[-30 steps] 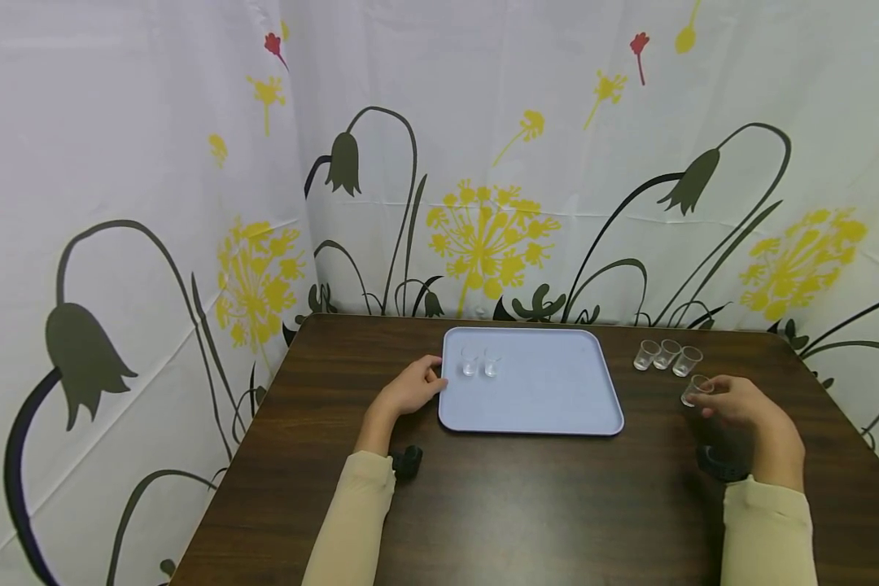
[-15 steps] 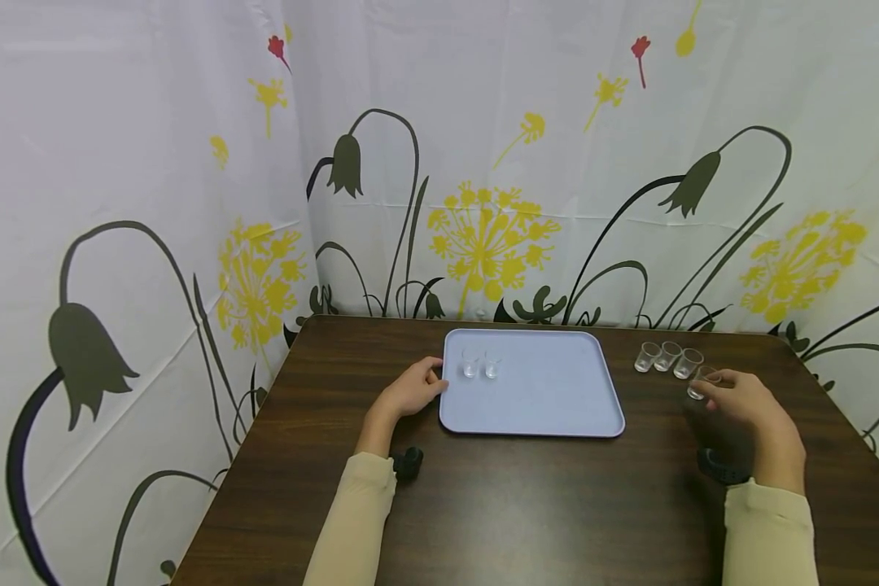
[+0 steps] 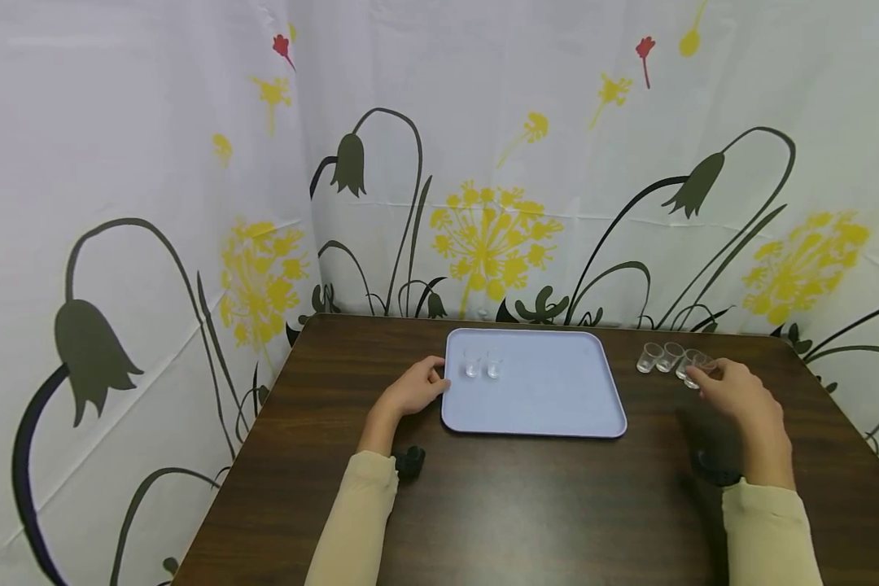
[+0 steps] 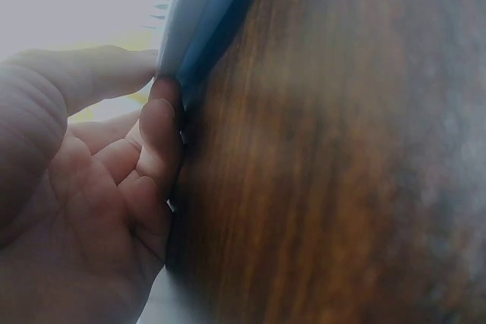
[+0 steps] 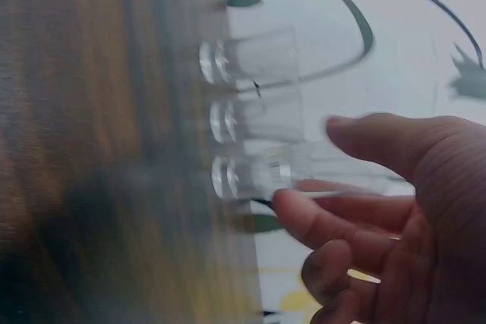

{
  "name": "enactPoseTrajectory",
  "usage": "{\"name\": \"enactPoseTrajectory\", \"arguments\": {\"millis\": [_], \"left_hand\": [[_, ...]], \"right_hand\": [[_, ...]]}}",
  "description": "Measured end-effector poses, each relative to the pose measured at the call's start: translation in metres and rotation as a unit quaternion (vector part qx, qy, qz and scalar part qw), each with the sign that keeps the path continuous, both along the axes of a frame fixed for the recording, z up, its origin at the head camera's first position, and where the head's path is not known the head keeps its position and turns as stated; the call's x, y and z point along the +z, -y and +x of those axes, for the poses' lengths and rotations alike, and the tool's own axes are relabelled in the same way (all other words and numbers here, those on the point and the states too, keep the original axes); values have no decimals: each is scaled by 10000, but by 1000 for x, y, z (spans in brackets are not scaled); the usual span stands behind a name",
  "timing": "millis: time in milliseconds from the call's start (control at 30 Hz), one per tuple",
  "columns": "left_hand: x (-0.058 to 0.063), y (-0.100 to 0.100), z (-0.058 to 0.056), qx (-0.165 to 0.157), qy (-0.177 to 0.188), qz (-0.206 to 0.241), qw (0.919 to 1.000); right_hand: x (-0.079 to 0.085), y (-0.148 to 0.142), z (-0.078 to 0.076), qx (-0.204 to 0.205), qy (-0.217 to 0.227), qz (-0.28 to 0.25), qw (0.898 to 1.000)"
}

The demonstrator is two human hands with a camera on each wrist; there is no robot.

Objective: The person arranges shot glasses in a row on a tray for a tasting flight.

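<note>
My left hand (image 3: 413, 387) pinches the left rim of a pale blue tray (image 3: 542, 403); in the left wrist view the thumb lies on the rim and a curled finger is under it. Two small clear glasses (image 3: 472, 365) stand side by side on the tray's left part. To the right, my right hand (image 3: 741, 397) holds another clear shot glass (image 5: 334, 171) between thumb and fingers, above the table. It overlaps the nearest of three matching shot glasses (image 3: 649, 358) standing in a slanting row beyond the tray's right edge.
The dark wooden table (image 3: 557, 513) ends at the back against a white curtain (image 3: 601, 179) printed with flowers. A second stretch of curtain runs along the left side.
My right hand has raised the shot glass off the table and carried it away from me and slightly left, up to the row. The left hand keeps its place on the tray.
</note>
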State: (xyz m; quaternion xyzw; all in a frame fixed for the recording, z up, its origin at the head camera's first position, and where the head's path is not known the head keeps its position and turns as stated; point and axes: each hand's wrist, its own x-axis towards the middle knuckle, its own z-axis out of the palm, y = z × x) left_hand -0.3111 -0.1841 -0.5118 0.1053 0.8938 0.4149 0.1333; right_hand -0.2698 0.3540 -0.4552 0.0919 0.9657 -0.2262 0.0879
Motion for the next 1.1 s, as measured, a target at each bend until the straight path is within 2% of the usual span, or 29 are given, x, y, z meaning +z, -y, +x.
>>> {"name": "enactPoseTrajectory", "arguments": {"millis": [167, 367, 533, 867, 1100], "left_hand": [[1, 0, 2, 33, -26, -4, 10000], [4, 0, 2, 11, -19, 81, 10000], [3, -1, 2, -6, 26, 107, 9999], [1, -2, -1, -21, 9, 89, 10000], [1, -3, -1, -43, 21, 40, 10000]], "right_hand": [[-3, 12, -1, -175, -571, 108, 9982], [-9, 30, -4, -296, -1337, -181, 9904], [-13, 42, -4, -320, -1701, -170, 9848], [-12, 68, -10, -212, -1917, -68, 9812], [-10, 88, -10, -94, -1728, -143, 9848]]}}
